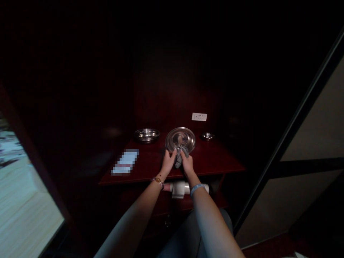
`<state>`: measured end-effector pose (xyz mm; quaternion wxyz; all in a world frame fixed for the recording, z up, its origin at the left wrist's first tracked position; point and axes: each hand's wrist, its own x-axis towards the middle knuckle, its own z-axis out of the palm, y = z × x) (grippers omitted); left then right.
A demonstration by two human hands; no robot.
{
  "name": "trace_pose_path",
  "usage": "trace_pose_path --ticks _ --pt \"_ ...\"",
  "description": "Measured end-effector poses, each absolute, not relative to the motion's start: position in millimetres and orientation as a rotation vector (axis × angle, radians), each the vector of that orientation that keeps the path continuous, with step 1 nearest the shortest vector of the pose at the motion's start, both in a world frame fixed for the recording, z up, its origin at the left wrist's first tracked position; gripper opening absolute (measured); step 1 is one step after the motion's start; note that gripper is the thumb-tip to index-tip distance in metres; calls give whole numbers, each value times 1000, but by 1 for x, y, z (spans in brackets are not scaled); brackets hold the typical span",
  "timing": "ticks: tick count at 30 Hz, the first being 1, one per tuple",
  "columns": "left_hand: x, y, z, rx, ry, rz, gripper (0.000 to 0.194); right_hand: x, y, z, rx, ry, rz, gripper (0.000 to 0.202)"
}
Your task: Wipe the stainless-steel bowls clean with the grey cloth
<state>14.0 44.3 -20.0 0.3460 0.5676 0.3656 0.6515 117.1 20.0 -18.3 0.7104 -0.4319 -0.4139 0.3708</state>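
A round shiny metal plate (181, 133) is tilted up toward me over the dark red shelf, its near rim between my hands. My left hand (169, 160) is closed at the plate's lower left edge, thumb pointing up against it. Beside it, my right hand (187, 162) is closed on a crumpled grey cloth (177, 163), which is bunched over the near rim between both thumbs. The fingers beneath the plate are hidden. Further back on the left sit shallow metal dishes (147, 135) that look stacked, and a small metal bowl (208, 136) rests at the back right.
The dark red shelf (153, 165) carries a blurred-out flat rectangle (125, 163) at its left. A white socket (199, 116) is on the back wall. Below the shelf top lies a white roll (188, 188). Dark cabinet sides stand left and right.
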Motion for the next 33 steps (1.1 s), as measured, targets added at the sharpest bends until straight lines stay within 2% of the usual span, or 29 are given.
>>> trace_pose_path --ticks 2,12,19,25,33 --pt "17 48 -23 1505 867 1672 39 118 23 -20 -929 -916 853 52" --pt "16 47 -24 1505 867 1671 36 124 17 -23 -959 -1029 871 48" --pt "13 38 -18 1463 949 1753 55 121 15 -22 -946 -1008 824 52" --pt "11 33 -14 1459 976 1778 46 122 13 -22 -946 -1061 819 53" --pt "11 35 -16 1449 966 1730 47 123 15 -23 -912 -985 856 53"
